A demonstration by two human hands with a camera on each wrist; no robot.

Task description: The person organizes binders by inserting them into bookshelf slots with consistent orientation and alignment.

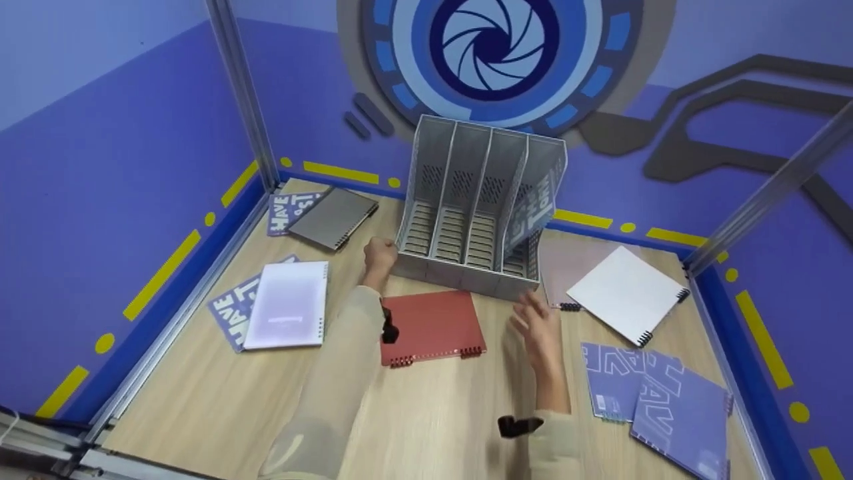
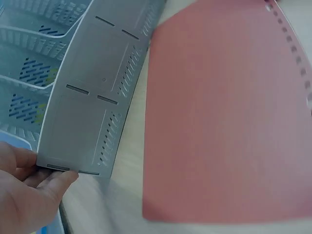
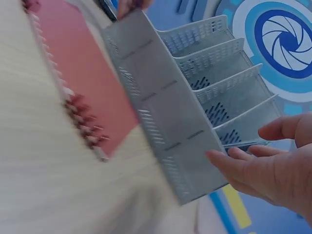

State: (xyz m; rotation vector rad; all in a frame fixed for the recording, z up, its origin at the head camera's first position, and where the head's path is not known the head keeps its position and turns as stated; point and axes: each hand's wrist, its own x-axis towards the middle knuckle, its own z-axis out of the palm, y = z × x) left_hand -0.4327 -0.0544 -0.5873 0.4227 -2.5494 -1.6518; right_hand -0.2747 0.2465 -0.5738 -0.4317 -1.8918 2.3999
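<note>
A grey file organizer [image 1: 466, 270] with upright dividers stands at the back middle of the table. My left hand [image 1: 380, 259] pinches its front left corner, thumb and fingers on the edge in the left wrist view. Close by the front right corner, my right hand [image 1: 538, 327] has its fingers spread and holds nothing. A notebook with white lettering [image 1: 538, 207] leans in the rightmost compartment; the other slots show bare slatted floors. In front of the organizer lies a red spiral notebook [image 1: 433, 327], flat, its binding toward me.
Left, a grey notebook [image 1: 335, 217] and a white notebook [image 1: 286, 307] overlap purple lettered ones. Right, a white spiral notebook [image 1: 626, 293] overlaps a pinkish one [image 1: 563, 267], with two purple notebooks [image 1: 683, 420] nearer me. Walls and metal posts border the table.
</note>
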